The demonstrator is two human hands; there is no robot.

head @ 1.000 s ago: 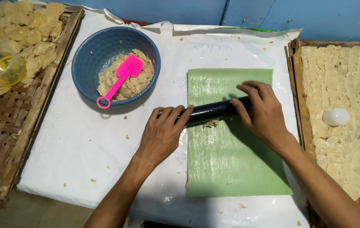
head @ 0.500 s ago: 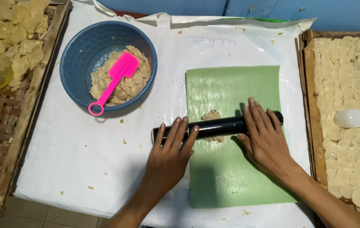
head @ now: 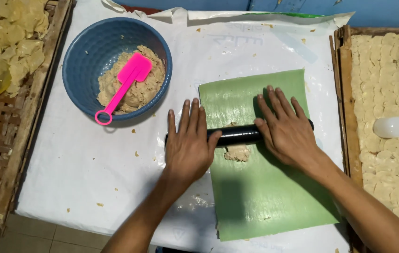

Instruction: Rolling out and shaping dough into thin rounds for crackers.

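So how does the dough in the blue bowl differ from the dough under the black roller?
The dough in the blue bowl is a large rough heap, while the dough under the black roller is one small flattened piece. The bowl dough carries a pink spatula; the small piece lies on a green sheet, with the left hand and right hand pressing the roller over it. Both are the same pale tan colour.

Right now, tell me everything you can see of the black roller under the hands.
The black roller is a smooth, glossy dark cylinder lying flat across the green sheet. The left hand and right hand press on its ends, palms down. A beige dough lump sits against its near side.
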